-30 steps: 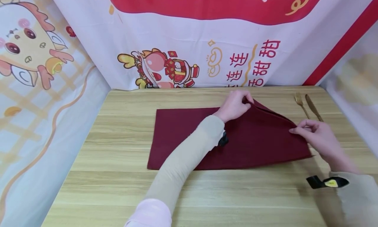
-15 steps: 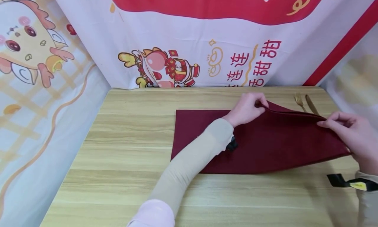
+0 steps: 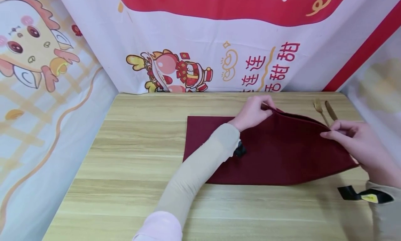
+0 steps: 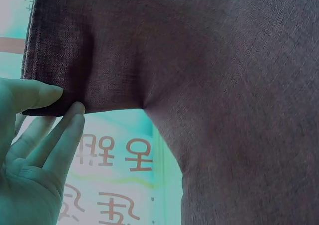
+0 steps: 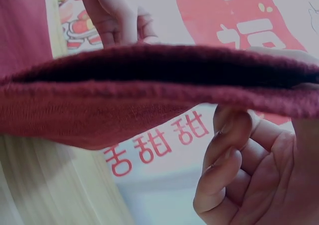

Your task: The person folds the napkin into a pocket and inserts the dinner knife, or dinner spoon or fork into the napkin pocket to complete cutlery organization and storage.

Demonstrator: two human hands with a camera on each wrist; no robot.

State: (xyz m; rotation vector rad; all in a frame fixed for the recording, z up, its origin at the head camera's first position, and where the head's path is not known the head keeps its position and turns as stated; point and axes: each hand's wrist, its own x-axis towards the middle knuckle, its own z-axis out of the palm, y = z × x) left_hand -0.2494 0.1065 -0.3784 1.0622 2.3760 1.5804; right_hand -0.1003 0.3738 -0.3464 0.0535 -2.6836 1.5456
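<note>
A dark red cloth (image 3: 282, 157), folded in layers, lies across the wooden table with its right part raised. My left hand (image 3: 252, 112) pinches its far edge between thumb and fingers. At the right end my right hand (image 3: 360, 141) pinches the same cloth, lifting that side off the tabletop. In the left wrist view the cloth (image 4: 239, 85) hangs from the thumb and fingertips of the left hand (image 4: 37, 155). Seen from the right wrist, two layers of the cloth (image 5: 89, 112) stand apart with a dark gap between them, above the curled fingers of the right hand (image 5: 249, 170).
A gold fork (image 3: 319, 107) and a gold knife (image 3: 331, 110) lie at the table's far right, close beyond the right hand. A printed white and red backdrop (image 3: 194, 32) rises behind the wooden table (image 3: 125, 199), and printed fabric (image 3: 37, 129) stands along its left side.
The cloth has slid to the right. Both hands moved right with it, then came back a little left over the last half second. Both grips on the cloth continue.
</note>
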